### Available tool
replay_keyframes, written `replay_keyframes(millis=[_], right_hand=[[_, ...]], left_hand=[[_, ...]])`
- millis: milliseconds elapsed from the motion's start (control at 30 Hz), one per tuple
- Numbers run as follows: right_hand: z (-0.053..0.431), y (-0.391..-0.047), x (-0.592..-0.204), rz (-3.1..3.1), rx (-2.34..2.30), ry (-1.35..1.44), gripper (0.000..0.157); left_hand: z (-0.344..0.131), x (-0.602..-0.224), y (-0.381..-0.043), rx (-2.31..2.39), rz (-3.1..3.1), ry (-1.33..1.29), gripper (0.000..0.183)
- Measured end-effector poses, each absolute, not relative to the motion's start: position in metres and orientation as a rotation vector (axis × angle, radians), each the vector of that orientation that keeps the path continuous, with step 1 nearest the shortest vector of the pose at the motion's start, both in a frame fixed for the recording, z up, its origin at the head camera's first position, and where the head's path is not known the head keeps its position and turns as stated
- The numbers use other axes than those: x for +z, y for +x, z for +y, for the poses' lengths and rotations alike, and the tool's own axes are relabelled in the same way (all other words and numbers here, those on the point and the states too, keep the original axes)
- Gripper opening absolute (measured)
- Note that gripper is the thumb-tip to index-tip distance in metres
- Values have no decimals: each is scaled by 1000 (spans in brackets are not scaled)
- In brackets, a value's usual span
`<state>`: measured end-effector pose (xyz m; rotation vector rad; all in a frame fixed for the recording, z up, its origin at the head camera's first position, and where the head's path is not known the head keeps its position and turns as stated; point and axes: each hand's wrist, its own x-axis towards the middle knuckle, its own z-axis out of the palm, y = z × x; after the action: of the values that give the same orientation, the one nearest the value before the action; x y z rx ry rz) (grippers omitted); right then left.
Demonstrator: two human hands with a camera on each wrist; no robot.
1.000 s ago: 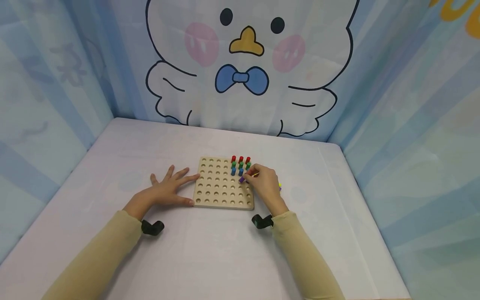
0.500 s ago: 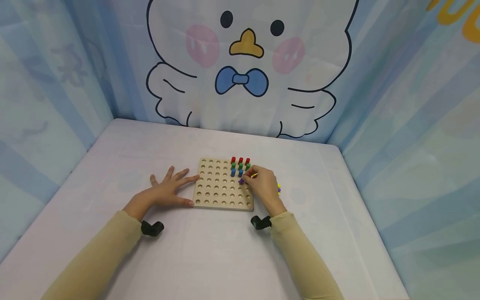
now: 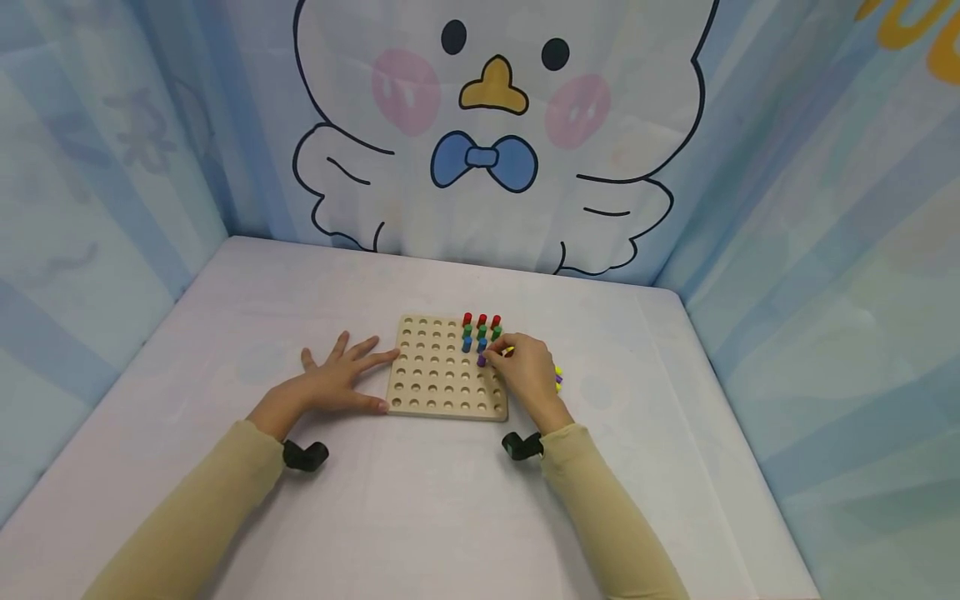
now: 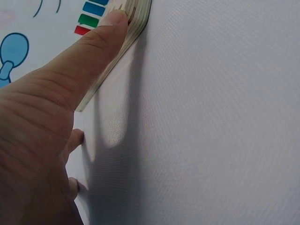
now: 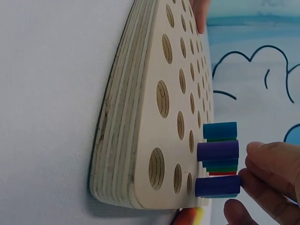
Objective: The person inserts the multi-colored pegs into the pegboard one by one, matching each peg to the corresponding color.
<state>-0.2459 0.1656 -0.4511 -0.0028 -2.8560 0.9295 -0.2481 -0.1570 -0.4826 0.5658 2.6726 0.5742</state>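
Observation:
A square wooden pegboard [image 3: 435, 367] with rows of round holes lies on the table. In the head view, my left hand [image 3: 341, 379] has its fingers spread, its thumb and a fingertip resting against the board's left edge. My right hand [image 3: 531, 367] is over the board's right side. In the right wrist view, its fingertips [image 5: 262, 152] stand just off the end of an upright purple peg [image 5: 218, 151]; I see nothing pinched between them. A second purple peg [image 5: 218, 186] stands beside it, close to the fingers. Behind are blue pegs [image 3: 467, 344], green pegs [image 3: 468, 332] and red pegs [image 3: 482, 319].
Several loose pegs [image 3: 558, 379], yellow and purple, lie right of the board, partly hidden by my right hand. A bit of yellow shows through the finger gap. The white table [image 3: 420, 508] meets a printed cloth backdrop [image 3: 487, 208] behind and at both sides.
The purple peg was tilted in my right fingers a second ago. It now stands upright in a hole below the middle blue peg, and the fingers have eased off it. My left hand has stayed put.

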Motion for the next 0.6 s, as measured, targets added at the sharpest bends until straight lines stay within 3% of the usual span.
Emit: replay_keyframes(millis=[600], right_hand=[[177,-241,-450,-2842,925,-55,12]], left_hand=[[-155,-482,-248,581,2666,558,98]])
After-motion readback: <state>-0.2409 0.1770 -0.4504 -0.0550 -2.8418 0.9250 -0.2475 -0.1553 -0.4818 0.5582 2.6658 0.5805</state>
